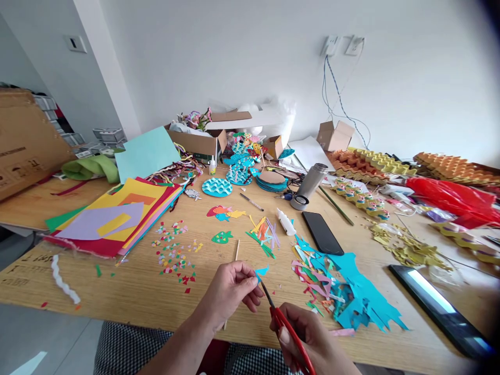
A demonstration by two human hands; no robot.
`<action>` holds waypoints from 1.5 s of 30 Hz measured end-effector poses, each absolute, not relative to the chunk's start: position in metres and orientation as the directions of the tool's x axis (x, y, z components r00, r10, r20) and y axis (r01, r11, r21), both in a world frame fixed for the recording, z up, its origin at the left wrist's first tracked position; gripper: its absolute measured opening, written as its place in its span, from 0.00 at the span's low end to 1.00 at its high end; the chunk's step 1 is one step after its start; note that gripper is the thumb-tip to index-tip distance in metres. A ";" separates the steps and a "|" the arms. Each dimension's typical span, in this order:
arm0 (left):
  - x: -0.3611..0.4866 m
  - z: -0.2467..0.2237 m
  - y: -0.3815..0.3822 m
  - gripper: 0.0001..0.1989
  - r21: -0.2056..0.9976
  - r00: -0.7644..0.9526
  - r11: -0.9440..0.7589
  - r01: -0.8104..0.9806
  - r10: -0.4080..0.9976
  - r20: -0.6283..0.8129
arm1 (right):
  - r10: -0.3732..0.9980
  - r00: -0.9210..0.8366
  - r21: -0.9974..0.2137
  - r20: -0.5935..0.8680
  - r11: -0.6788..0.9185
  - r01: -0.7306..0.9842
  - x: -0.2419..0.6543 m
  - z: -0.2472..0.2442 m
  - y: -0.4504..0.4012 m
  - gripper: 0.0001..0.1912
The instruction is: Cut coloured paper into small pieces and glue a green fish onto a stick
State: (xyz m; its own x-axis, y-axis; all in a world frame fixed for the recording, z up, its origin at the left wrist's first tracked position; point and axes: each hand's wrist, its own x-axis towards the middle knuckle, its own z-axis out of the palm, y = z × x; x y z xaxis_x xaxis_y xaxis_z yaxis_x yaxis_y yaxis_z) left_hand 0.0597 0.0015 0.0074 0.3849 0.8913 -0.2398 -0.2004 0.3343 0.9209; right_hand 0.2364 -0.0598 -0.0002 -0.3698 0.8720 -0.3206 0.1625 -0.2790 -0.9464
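My left hand [234,289] pinches a small piece of blue paper [262,271] between thumb and fingers, low in the middle of the view. My right hand [302,336] is wrapped round the red handles of a pair of scissors [282,319]. The blades point up and left, their tips at the blue paper beside my left fingertips. A thin wooden stick [237,250] lies on the table, partly hidden by my left hand. Beyond it sit a green paper fish [222,237] and red, blue and yellow paper fish [235,214].
Blue paper scraps [357,289], a phone [322,233] and a glue bottle [286,222] lie to the right. Confetti [172,252] and stacked coloured sheets [113,216] are at left. A steel flask [312,185] stands farther back; a dark tablet [437,307] lies near the right edge.
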 end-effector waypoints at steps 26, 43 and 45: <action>0.061 0.005 0.003 0.11 0.821 0.429 0.505 -0.265 0.825 -0.369 | 0.853 -0.419 -0.947 -0.311 -0.243 0.210 0.240 0.002 -0.056 0.30; 0.063 0.005 0.002 0.10 0.824 0.405 0.494 -0.278 0.838 -0.366 | 0.856 -0.411 -0.949 -0.314 -0.279 0.144 0.244 -0.015 -0.057 0.29; 0.063 0.005 0.002 0.10 0.823 0.406 0.495 -0.279 0.837 -0.366 | 0.854 -0.412 -0.948 -0.319 -0.283 0.147 0.244 -0.015 -0.056 0.30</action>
